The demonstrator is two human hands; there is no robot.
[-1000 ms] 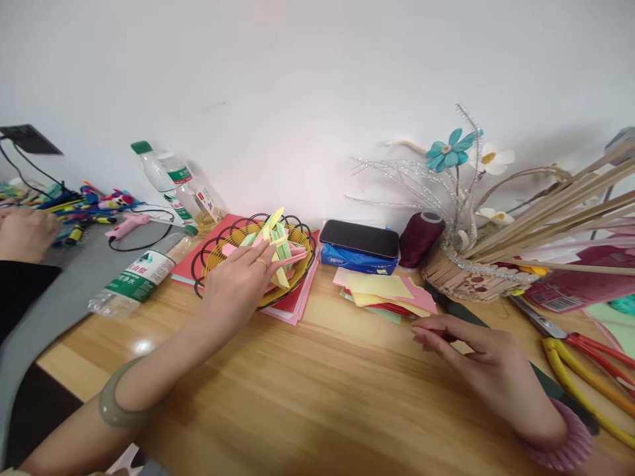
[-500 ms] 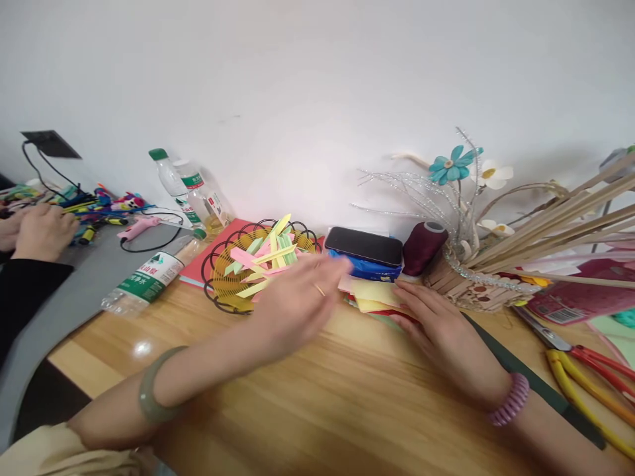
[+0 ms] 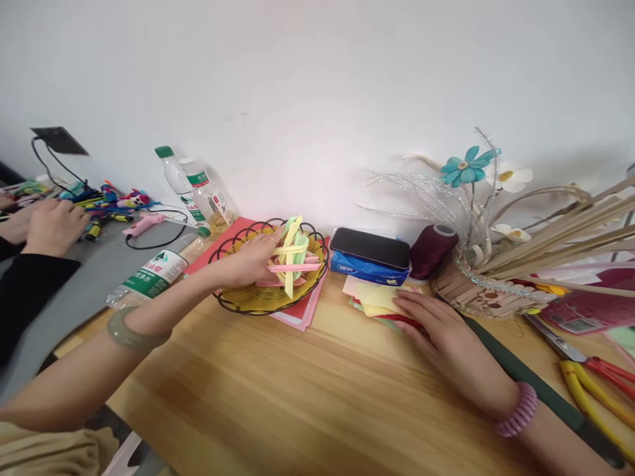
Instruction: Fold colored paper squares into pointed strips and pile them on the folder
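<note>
Wooden surface (image 3: 307, 396) against a plain white wall (image 3: 317, 86)

Left hand (image 3: 251, 258) fingers grasp folded paper strips (image 3: 292, 254) in the wire basket (image 3: 248, 305); right hand (image 3: 446, 330) rests released on coloured paper sheets (image 3: 372, 294).

Glossy wooden table (image 3: 307, 390), black wire basket (image 3: 317, 268) of matt paper strips (image 3: 290, 254).

Probably a craft workroom; coloured paper (image 3: 380, 297), glue gun (image 3: 143, 225), thread spool (image 3: 433, 251), scissors (image 3: 590, 370).
</note>
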